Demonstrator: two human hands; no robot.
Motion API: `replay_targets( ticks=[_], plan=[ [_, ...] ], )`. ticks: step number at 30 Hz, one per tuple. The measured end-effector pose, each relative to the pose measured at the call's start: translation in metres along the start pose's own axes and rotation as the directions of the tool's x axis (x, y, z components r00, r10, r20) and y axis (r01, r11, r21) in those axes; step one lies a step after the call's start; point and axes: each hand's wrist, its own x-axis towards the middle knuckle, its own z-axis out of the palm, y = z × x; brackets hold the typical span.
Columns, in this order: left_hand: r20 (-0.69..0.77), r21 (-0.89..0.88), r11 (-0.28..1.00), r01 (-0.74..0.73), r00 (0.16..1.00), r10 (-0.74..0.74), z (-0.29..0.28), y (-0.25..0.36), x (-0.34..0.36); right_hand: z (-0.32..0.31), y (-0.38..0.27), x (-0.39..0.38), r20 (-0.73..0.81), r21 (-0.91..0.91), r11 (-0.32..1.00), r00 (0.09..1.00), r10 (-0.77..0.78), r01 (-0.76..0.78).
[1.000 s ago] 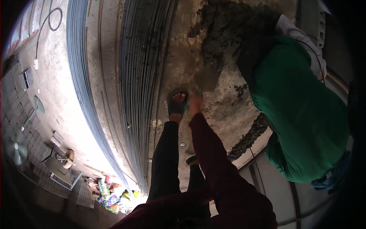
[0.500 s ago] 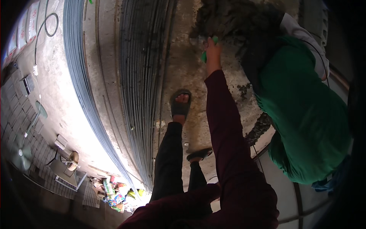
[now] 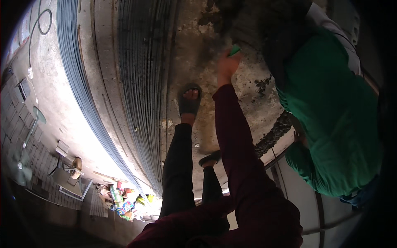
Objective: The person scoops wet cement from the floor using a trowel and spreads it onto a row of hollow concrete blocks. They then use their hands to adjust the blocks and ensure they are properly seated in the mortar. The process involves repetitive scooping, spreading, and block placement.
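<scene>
My right hand (image 3: 228,66), at the end of a maroon sleeve, is closed round a small tool with a green handle (image 3: 234,50). Motion blur and shadow hide its working end, so its kind does not show. The hand is low over a stained concrete floor (image 3: 244,91), close to a dark, wet mortar-like patch (image 3: 211,18). Only the sleeve of my left arm (image 3: 178,225) shows along the lower edge; its hand is out of sight.
A person in a green top (image 3: 331,107) bends over on the right, close to my arm. Long steel bars (image 3: 140,74) lie on my left, beside my sandalled foot (image 3: 190,99). A dark clumpy strip (image 3: 275,134) borders the floor. Colourful bags (image 3: 122,202) lie farther left.
My right hand has drawn back slightly toward me and turned, so less of the green handle shows. The view has shifted a little. A hand of the co-worker now shows beside the green top.
</scene>
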Motion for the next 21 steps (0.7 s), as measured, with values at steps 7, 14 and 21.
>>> replay_targets(
  ticks=[7,14,21],
  plan=[
    [-0.023,-0.001,1.0,0.006,1.0,-0.006,0.0,-0.005,-0.019,-0.053,0.004,-0.052,0.236,0.269,0.91,0.938,0.255,-0.315],
    [0.381,-0.271,0.955,-0.121,0.898,0.221,0.081,0.057,-0.229,-0.108,0.123,-0.1,0.519,0.014,0.824,0.708,0.479,-0.567],
    [0.653,-0.477,0.879,0.0,0.67,0.354,0.132,0.083,-0.371,-0.02,0.054,0.043,0.566,0.172,0.967,0.823,0.058,-0.186]
  ],
)
